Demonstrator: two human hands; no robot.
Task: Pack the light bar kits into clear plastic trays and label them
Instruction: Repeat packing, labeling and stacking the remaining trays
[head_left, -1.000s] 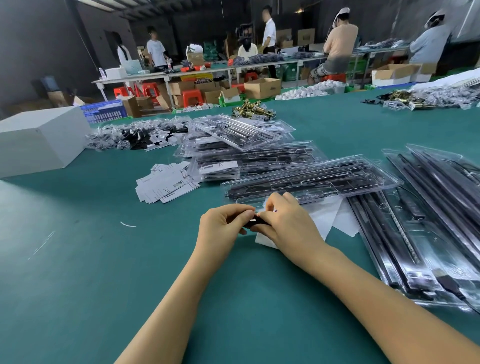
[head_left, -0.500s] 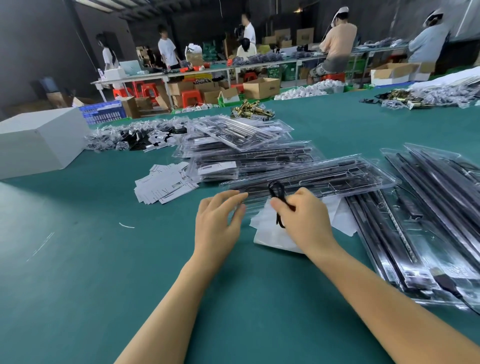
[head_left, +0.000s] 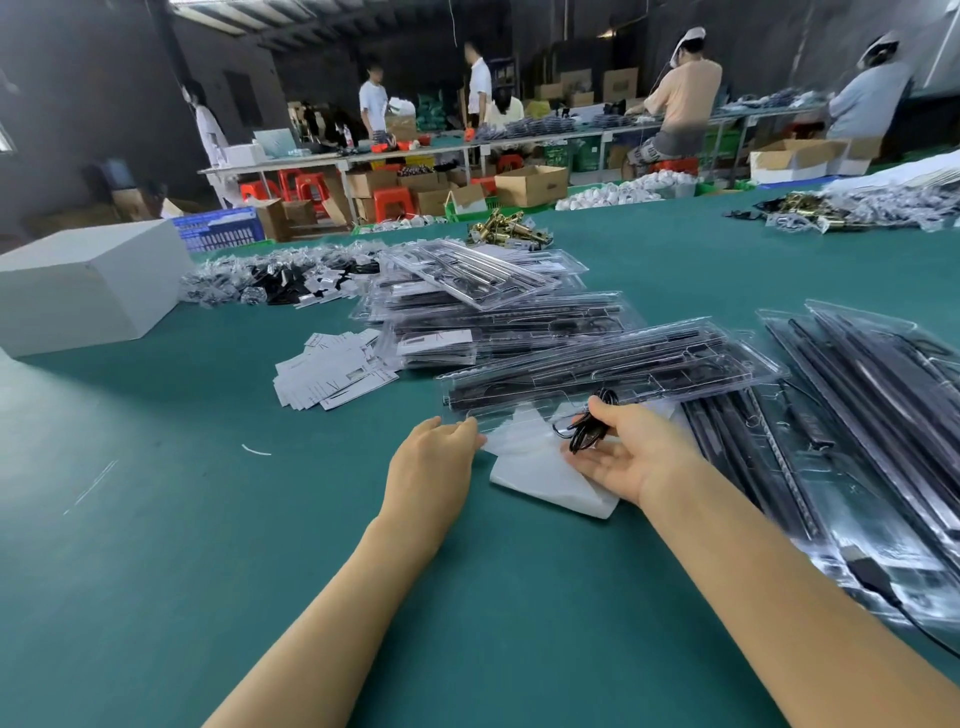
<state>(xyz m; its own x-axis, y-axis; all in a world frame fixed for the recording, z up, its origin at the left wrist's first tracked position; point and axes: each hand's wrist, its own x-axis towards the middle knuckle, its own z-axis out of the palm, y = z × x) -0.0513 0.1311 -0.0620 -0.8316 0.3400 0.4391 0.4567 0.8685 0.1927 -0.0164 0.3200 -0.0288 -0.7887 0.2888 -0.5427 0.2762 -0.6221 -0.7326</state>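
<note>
While the right hand (head_left: 631, 457) pinches a small coiled black cable (head_left: 589, 428) between thumb and fingers, the left hand (head_left: 434, 454) rests relaxed-open, holding nothing, touching the near edge of the clear tray (head_left: 613, 364) on the green surface (head_left: 208, 519). Light and springy, the cable wants gripping across its loops; the thin tray looks flexible, best steadied at its rim.

Packing floor in a warehouse-type workshop.
Long green-covered work table (head_left: 156, 519) piled with clear plastic trays (head_left: 613, 364), paper label cards (head_left: 332, 374) and bagged small parts (head_left: 280, 280); a second bench (head_left: 415, 153) behind with workers (head_left: 685, 93) standing or sitting at it, cardboard cartons (head_left: 530, 184) and red plastic stools (head_left: 389, 200) beneath, dark walls, bare roof beams overhead.
</note>
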